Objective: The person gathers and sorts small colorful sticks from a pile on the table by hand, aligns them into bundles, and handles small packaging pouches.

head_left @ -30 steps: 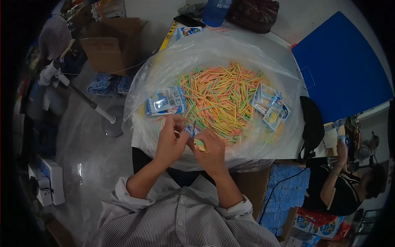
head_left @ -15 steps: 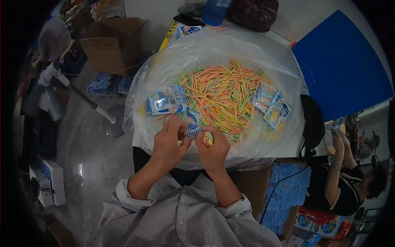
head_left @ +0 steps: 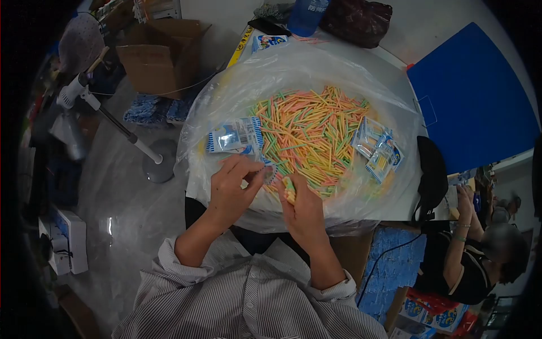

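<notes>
A heap of pink, yellow and green sticks (head_left: 310, 133) lies in a clear plastic bag (head_left: 226, 96) on the white table. At its near left edge, my left hand (head_left: 234, 183) pinches a small blue-and-white packet (head_left: 267, 169). My right hand (head_left: 304, 203) is closed around a short bundle of coloured sticks (head_left: 289, 190), just right of that packet. Blue-and-white packets (head_left: 234, 137) lie left of the heap, and more clear-windowed packets (head_left: 377, 148) rest on its right side.
A blue board (head_left: 474, 96) and a black cap-like item (head_left: 431, 178) are at the right. A blue container (head_left: 307, 17) and a dark red bag (head_left: 358, 21) stand at the back. A co-worker (head_left: 474, 254) sits at the right. An open carton (head_left: 161, 59) is at the left.
My right hand has moved right, away from the small packet, with the bundle of sticks still in it. The left hand stays near the packet. The whole view has shifted slightly.
</notes>
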Available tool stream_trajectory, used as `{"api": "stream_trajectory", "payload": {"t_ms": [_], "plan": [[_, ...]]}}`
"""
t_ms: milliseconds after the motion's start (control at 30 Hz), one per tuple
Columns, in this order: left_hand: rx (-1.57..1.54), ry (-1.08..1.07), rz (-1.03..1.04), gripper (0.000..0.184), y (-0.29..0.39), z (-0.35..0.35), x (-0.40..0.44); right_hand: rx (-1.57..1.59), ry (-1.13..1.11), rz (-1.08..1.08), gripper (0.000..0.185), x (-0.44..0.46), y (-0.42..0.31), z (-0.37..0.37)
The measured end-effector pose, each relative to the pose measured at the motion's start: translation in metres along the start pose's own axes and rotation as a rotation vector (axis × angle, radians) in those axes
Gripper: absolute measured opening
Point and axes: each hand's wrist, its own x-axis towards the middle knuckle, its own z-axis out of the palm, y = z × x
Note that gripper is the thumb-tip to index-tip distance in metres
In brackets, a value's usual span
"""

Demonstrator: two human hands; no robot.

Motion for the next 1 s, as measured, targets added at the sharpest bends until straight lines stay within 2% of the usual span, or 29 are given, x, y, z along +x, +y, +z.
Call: {"api": "stream_trajectory", "payload": {"t_ms": [33,100,133,200,433,500,567,633,700,733,800,933,1000], "plan": [[-0.015,0.000,-0.015,0.012,0.002,0.002,0.001,-0.002,0.003,0.003,0.030,0.001,-0.003,-0.004],[-0.029,0.007,-0.007,0.011,0.004,0.005,0.001,0.023,-0.173,0.092,0.040,0.006,-0.006,-0.011],[-0.039,0.017,-0.002,0.011,0.005,0.007,0.000,0.022,-0.171,0.096,0.040,0.008,-0.005,-0.012],[-0.038,-0.010,0.007,0.011,0.006,0.006,0.001,-0.071,-0.329,0.057,0.046,0.014,0.001,-0.014],[-0.100,-0.164,-0.050,0.010,0.008,0.010,-0.005,-0.416,-0.588,0.036,0.036,0.041,0.002,-0.028],[-0.133,-0.177,-0.096,0.009,0.009,0.014,-0.008,-0.522,-0.634,-0.146,0.041,0.043,0.002,-0.026],[-0.166,-0.189,-0.137,0.008,0.007,0.016,-0.011,-0.476,-0.599,-0.183,0.042,0.051,-0.005,-0.030],[-0.336,-0.120,-0.413,0.006,0.005,0.016,-0.011,-0.436,-0.567,-0.231,0.044,0.057,-0.009,-0.032],[-0.403,-0.037,-0.463,0.005,0.004,0.013,-0.009,-0.244,-0.255,-0.365,0.048,0.057,-0.012,-0.033],[-0.467,0.032,-0.513,0.006,0.003,0.011,-0.008,-0.245,-0.262,-0.379,0.048,0.055,-0.014,-0.031],[-0.491,0.093,-0.530,0.006,0.001,0.008,-0.004,-0.037,-0.237,0.012,0.053,0.051,-0.015,-0.026],[-0.553,0.186,-0.561,0.007,-0.001,0.008,-0.001,0.044,-0.284,0.113,0.050,0.038,-0.005,-0.013],[-0.525,0.146,-0.543,0.006,-0.001,0.007,0.000,0.299,-0.183,0.035,0.042,0.032,0.005,-0.002]]}}
